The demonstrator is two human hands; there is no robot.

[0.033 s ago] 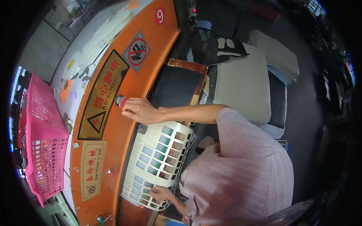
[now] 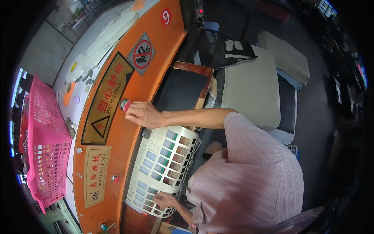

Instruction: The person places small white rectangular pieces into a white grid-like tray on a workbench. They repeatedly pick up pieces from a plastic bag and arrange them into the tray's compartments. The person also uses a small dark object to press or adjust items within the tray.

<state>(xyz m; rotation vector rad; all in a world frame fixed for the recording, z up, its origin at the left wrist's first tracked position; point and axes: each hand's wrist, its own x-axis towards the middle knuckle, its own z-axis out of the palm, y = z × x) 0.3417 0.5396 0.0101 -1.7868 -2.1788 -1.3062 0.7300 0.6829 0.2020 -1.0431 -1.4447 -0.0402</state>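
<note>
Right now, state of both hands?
Left hand: at the white grid, whether gripping it cannot be told.
Right hand: curled closed at the red-and-green button, grip on it unclear.

The right hand (image 2: 145, 114) seems to partly hide the red-green button (image 2: 125, 105)

The right arm (image 2: 194, 117) is extended, right hand (image 2: 146, 114) curled, left hand (image 2: 165, 199) loosely bent.

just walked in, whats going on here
A person is at an orange machine, the right hand on a red-and-green button. The left hand is at a white slotted plastic piece; whether it grips it is unclear. A pink basket is across the machine, grey stacked sheets to the person's right.
</note>
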